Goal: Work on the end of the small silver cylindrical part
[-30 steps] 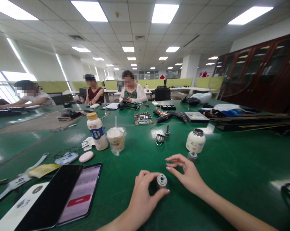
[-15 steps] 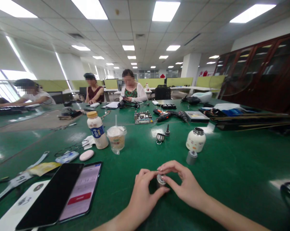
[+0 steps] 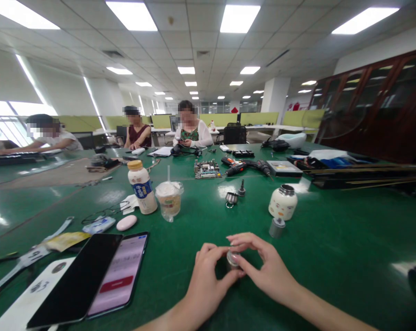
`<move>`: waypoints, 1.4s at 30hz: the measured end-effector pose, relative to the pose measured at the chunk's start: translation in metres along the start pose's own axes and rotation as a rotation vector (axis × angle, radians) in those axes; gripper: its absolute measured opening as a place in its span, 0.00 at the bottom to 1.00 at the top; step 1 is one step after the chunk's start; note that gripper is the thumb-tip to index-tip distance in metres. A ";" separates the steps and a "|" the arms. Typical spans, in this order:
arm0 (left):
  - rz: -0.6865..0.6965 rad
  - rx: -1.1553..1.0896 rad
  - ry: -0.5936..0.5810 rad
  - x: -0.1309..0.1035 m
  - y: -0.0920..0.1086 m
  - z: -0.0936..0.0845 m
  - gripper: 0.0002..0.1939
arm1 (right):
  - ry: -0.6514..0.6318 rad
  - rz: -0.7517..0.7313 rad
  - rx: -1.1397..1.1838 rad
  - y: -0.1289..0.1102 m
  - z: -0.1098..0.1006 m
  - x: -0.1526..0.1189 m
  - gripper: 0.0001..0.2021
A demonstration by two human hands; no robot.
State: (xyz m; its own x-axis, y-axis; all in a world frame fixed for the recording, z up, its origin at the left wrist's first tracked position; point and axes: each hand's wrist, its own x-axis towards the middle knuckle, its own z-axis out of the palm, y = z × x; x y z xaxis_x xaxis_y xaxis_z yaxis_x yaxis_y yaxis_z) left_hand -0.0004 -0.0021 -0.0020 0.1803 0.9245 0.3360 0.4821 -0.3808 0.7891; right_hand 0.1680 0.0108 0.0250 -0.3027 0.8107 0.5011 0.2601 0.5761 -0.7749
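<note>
A small round silver metal part (image 3: 232, 261) stands at the front middle of the green table (image 3: 180, 234), between my two hands. My left hand (image 3: 208, 276) curls round its left side, thumb low and fingers high. From the right, my right hand (image 3: 266, 264) pinches its top rim with thumb and fingers, which hide part of it. Beyond my right hand are a grey metal cylinder (image 3: 277, 228) and a cream lidless flask (image 3: 283, 203) with a face pattern. Farther off lie a silver piece with a ring (image 3: 231, 199) and a dark pointed part (image 3: 241, 188).
On the left are a large phone (image 3: 116, 280), a pink oval case (image 3: 126, 223), a drink bottle (image 3: 142, 191) and a plastic cup with a straw (image 3: 169, 202). A circuit board (image 3: 207, 169) and power drills (image 3: 249, 165) lie farther back. Several people sit beyond.
My right fingers have shifted slightly over the top of the metal part, covering more of it. The whole view has drifted a little; other things stay where they were.
</note>
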 end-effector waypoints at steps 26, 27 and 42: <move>-0.015 0.021 -0.012 -0.001 0.000 0.000 0.18 | -0.012 0.044 0.102 0.004 -0.003 0.004 0.07; -0.011 0.020 -0.008 -0.001 0.000 0.000 0.17 | -0.023 0.036 0.076 0.003 -0.002 0.003 0.06; -0.013 0.025 -0.007 0.000 0.000 0.000 0.17 | -0.155 0.059 -0.102 0.009 -0.007 -0.007 0.14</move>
State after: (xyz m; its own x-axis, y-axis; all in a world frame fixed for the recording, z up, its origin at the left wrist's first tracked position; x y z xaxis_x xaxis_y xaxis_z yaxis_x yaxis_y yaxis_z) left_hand -0.0003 -0.0020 -0.0016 0.1795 0.9295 0.3222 0.5059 -0.3681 0.7801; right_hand 0.1795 0.0112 0.0170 -0.4203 0.8219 0.3845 0.3705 0.5423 -0.7541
